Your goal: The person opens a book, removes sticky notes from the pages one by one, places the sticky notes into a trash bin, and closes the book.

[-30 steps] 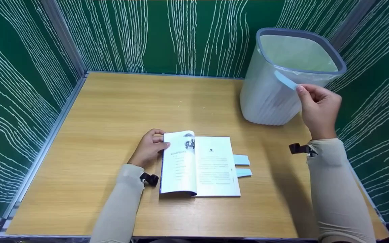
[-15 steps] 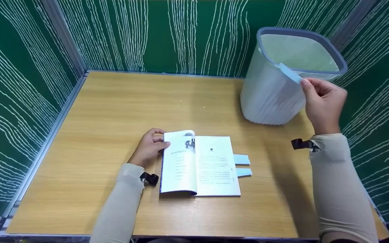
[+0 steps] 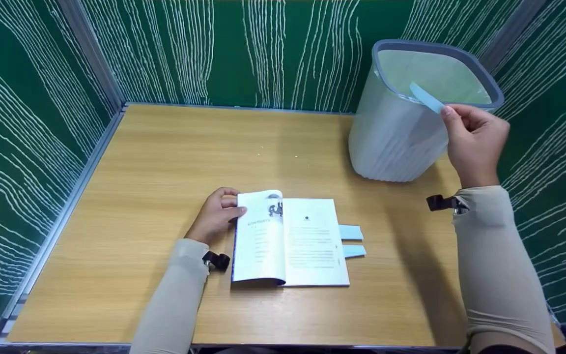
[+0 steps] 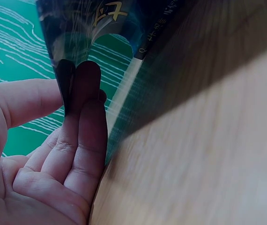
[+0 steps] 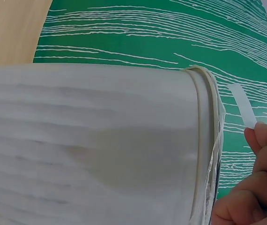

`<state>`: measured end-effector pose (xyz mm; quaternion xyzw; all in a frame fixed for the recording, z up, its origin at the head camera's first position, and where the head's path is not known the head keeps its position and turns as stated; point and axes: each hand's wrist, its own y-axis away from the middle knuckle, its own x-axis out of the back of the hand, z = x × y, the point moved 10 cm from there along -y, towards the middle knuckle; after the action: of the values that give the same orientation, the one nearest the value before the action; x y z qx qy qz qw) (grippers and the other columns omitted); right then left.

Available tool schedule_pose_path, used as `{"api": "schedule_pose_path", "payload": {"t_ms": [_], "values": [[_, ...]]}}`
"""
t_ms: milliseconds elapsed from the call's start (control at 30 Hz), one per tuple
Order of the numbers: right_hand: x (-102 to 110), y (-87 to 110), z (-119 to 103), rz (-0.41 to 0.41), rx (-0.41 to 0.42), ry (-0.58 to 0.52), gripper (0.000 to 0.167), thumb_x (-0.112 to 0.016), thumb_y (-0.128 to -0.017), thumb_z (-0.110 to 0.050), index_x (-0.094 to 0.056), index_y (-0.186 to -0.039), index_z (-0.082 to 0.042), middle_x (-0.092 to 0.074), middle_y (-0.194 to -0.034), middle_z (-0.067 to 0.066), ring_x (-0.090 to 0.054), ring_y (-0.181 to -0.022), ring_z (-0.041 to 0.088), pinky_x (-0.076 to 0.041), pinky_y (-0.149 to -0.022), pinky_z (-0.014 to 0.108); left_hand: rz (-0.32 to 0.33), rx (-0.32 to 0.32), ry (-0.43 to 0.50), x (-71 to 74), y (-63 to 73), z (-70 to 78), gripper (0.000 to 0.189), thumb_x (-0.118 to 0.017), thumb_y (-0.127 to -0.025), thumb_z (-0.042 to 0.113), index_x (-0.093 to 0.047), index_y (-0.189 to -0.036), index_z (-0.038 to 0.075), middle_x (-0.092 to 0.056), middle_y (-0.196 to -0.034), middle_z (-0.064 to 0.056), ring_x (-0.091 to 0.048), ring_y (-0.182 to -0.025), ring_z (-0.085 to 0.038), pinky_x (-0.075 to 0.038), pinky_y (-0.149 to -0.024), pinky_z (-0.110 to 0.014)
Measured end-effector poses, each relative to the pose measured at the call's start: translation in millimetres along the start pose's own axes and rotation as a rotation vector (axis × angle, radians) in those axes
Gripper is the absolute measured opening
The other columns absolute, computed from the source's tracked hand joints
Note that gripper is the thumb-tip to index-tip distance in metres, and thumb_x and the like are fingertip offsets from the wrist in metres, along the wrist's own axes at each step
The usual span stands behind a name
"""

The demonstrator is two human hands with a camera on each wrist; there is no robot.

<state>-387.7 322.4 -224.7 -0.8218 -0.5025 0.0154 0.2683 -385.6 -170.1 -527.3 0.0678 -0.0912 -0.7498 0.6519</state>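
Note:
An open book (image 3: 312,246) lies on the table, its left page headed "CONTENTS". My left hand (image 3: 216,214) holds the book's left side, thumb on the page edge and fingers behind the dark cover (image 4: 110,21) in the left wrist view. My right hand (image 3: 477,140) pinches one end of a light blue paper strip (image 3: 425,98) between thumb and forefinger. The strip overlaps the near rim of a trash bin (image 3: 396,132) in the head view; in the right wrist view the strip (image 5: 243,105) stands just beyond the bin's rim.
Two light blue strips (image 3: 352,232) stick out from the book's right edge. The bin, with a grey rim and a liner bag, stands at the table's back right. Green walls (image 3: 229,54) with white lines enclose the wooden table (image 3: 175,147).
My right hand has risen and moved slightly right and away, carrying the blue strip from in front of the bin's wall up to its rim. My left hand and the book have stayed still.

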Motion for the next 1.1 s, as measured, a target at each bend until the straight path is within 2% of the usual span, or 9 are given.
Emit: {"api": "schedule_pose_path", "payload": {"t_ms": [633,867,1100], "values": [[1,-15.7,-2,-0.011,-0.039,-0.005,0.034,-0.075,-0.092,-0.036,-0.080,-0.114,-0.010,-0.071,-0.085,-0.002,-0.049,-0.074,0.014,-0.047,-0.063,0.018,-0.002,-0.005,0.014,-0.3,0.2,0.5,0.043,-0.072,-0.095,0.005,-0.050,-0.132,0.011,-0.077,-0.112,-0.012,-0.075,-0.095,-0.028,-0.057,-0.075,-0.033],[2,-20.1,0,-0.005,-0.073,-0.008,0.043,-0.077,-0.087,-0.044,-0.080,-0.114,-0.011,-0.073,-0.090,-0.002,-0.052,-0.080,0.013,-0.054,-0.074,0.015,0.006,-0.003,0.006,0.3,-1.1,0.1,0.044,-0.072,-0.095,0.004,-0.050,-0.133,0.011,-0.076,-0.113,-0.013,-0.075,-0.095,-0.027,-0.058,-0.076,-0.032],[-1,-26.8,-4,-0.003,-0.043,0.015,0.038,-0.076,-0.090,-0.040,-0.081,-0.113,-0.010,-0.071,-0.086,-0.004,-0.050,-0.077,0.011,-0.050,-0.066,0.014,-0.001,-0.030,0.009,-0.2,0.8,2.8,0.047,-0.073,-0.095,0.005,-0.050,-0.135,0.009,-0.076,-0.115,-0.015,-0.074,-0.094,-0.025,-0.056,-0.077,-0.033]]}}
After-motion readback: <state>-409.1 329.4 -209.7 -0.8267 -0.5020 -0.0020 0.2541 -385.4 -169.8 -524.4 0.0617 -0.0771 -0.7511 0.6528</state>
